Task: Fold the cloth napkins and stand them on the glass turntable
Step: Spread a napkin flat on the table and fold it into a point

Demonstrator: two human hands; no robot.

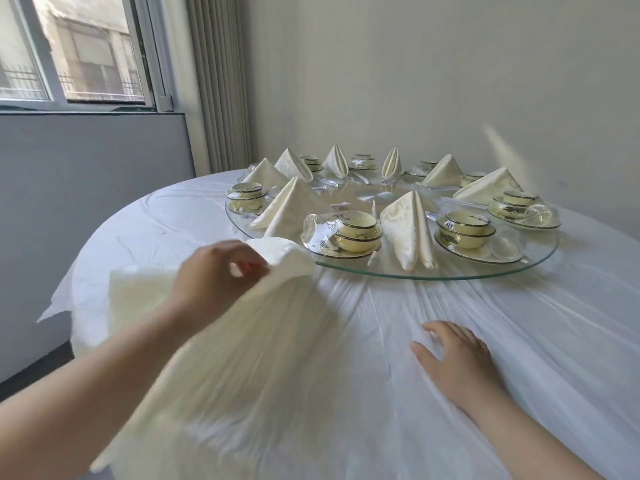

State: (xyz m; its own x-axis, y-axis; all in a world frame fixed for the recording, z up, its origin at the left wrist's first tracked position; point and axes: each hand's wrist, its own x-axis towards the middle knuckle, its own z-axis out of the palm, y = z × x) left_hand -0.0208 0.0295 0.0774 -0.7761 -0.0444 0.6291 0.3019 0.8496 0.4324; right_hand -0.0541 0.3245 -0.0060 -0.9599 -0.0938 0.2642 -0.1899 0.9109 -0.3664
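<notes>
A loose napkin (242, 341), cream and unfolded, hangs over the near-left part of the tabletop (519, 323), at about 8 o'clock from the middle of the view. It is lifted at its top edge and falls in a broad, blurred sheet toward the lower left corner. The left grip (221, 271) holds that top edge, with fingers and thumb curled round a bunched fold of the cloth. The right grip (457, 355) holds nothing. It lies at about 4 o'clock, palm down on the white tablecloth with the fingers straight and spread, well apart from the loose napkin. Beyond both hands, toward 12 o'clock, is the round glass turntable (450, 273). Folded napkins (410, 230) stand upright around it as cones and peaked shapes. One is at its near rim at 6 o'clock, another at about 8 o'clock, and more ring the far side. Between them are bowl sets (356, 232) on plates, wrapped in clear plastic. A window (79, 50) fills the 10 o'clock corner of the room, with a grey pleated curtain (218, 81) just beside it.
</notes>
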